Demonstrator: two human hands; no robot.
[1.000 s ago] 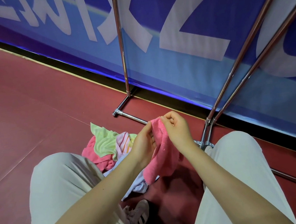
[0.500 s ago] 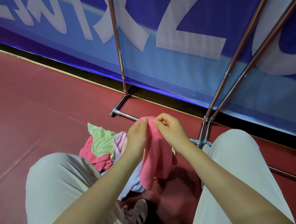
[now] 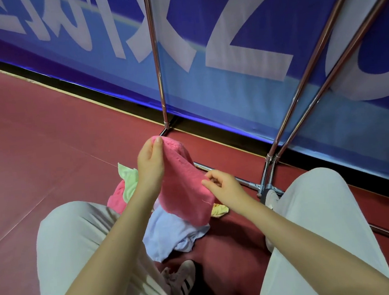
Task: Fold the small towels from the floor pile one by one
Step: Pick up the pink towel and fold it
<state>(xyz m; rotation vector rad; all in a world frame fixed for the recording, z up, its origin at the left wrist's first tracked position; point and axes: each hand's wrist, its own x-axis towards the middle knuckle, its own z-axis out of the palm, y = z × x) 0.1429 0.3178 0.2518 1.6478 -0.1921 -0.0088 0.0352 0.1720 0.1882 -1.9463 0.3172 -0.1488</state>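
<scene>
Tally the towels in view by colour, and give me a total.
Pink: 2, one held up in the hands, one in the floor pile
Green: 1
Light blue: 1
Yellow: 1, partly hidden
Total: 5 visible; more may lie hidden underneath.

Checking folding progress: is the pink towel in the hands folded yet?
Not folded: the pink terry towel hangs open as one sheet, the left hand pinching its top corner, the right hand at its side edge.
</scene>
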